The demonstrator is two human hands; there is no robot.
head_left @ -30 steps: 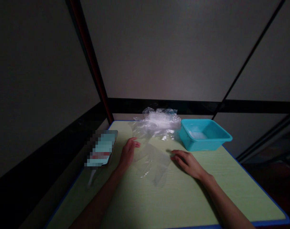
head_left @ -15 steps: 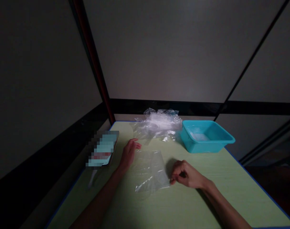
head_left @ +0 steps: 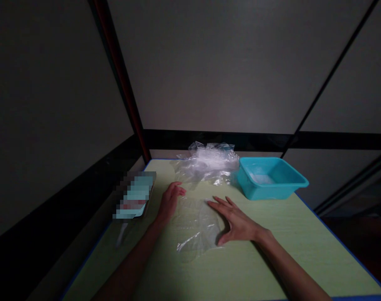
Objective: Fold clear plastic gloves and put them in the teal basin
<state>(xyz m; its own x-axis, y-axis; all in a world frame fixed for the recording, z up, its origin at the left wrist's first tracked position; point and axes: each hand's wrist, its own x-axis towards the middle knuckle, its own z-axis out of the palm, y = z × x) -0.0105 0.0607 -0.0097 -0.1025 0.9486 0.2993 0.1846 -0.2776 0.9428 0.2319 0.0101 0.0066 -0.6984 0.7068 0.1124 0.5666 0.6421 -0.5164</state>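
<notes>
A clear plastic bag (head_left: pixel 195 228) lies flat on the pale green table between my hands. My right hand (head_left: pixel 240 221) is open, its fingers and thumb spread along the bag's right side, fingertips at its upper right part and thumb near the lower right corner. My left hand (head_left: pixel 170 202) rests by the bag's upper left edge with fingers loosely bent and apart, holding nothing visible. Beyond the hands sits a crumpled heap of clear plastic bags (head_left: pixel 209 163).
At the back right stands a turquoise plastic basin (head_left: pixel 272 190) with something whitish inside. A pixelated flat object (head_left: pixel 135 196), perhaps a phone, is at the left edge with a pale strip below it. Dark-trimmed panels (head_left: pixel 215 83) rise behind the table (head_left: pixel 303 234).
My right hand has opened from a closed pinch at the bag's right edge and spread its fingers over that side. My left hand has stayed in place.
</notes>
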